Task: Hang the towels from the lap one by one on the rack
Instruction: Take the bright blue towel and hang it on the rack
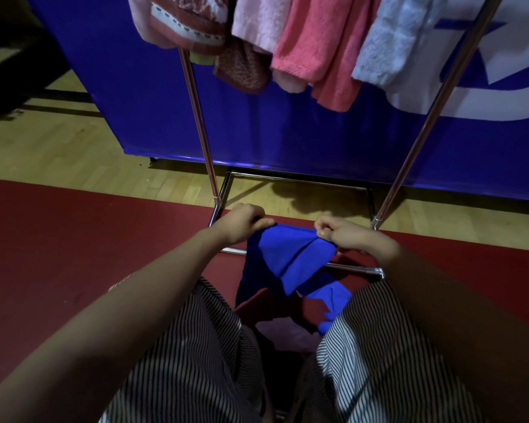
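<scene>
A bright blue towel (290, 261) is stretched between my two hands above my knees. My left hand (242, 222) pinches its left top corner and my right hand (341, 232) pinches its right top corner; the cloth sags and its lower end rests on my right thigh. The metal rack (200, 123) stands just in front of me, its base frame under the towel. Several towels hang at the top of the rack: a red patterned one (190, 22), a pale pink one (260, 19), a coral one (321, 50) and a light blue one (391, 41). A pale pink cloth (290, 335) lies in shadow between my striped-trousered legs.
A big blue banner panel (287, 132) stands right behind the rack. The floor is light wood with a dark red mat (58, 239) under me. The rack's right upright (425, 123) slants up to the right.
</scene>
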### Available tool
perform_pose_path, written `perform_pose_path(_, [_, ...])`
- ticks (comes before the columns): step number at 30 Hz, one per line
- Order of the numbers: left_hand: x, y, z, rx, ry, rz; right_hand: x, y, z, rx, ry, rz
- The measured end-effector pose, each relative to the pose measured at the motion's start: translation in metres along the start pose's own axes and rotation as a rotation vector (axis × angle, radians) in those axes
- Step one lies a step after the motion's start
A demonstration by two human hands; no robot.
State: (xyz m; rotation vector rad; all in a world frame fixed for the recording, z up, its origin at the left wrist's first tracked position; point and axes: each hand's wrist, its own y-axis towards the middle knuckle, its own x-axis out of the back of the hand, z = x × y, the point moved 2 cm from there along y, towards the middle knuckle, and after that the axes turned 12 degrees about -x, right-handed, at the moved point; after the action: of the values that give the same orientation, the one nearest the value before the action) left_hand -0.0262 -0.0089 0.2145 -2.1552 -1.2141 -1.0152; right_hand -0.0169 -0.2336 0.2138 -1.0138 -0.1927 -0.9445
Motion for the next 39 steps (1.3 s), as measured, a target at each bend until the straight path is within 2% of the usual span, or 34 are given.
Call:
perform_pose_path(8, [0.003, -0.004, 0.001, -0.019, 0.192, 0.116, 0.009, 0.008, -0.001, 0.063, 0.019, -0.241])
perform_pose_path(15, [0.006, 0.001, -0.001, 0.026, 0.185, -0.159, 0.015, 0.009, 0.000, 0.070, 0.010, -0.416])
perform_pose_path(20, [0.009, 0.002, 0.001, 0.085, 0.055, -0.281, 0.018, 0.007, 0.002, 0.088, 0.080, -0.517])
perform_pose_path(26, [0.007, 0.016, -0.008, 0.232, -0.094, -0.419, 0.006, 0.014, 0.019, -0.011, 0.314, -0.382])
perform_pose_path(32, [-0.011, 0.020, -0.024, 0.078, -0.155, -0.250, -0.010, 0.014, 0.032, -0.013, 0.529, -0.170])
perform_pose_path(36, [-0.018, 0.020, -0.025, 0.067, -0.195, -0.297, -0.015, 0.013, 0.033, -0.018, 0.540, -0.091])
perform_pose_path(39, [-0.025, 0.023, -0.023, 0.139, -0.331, -0.343, -0.018, 0.013, 0.036, -0.035, 0.608, -0.038])
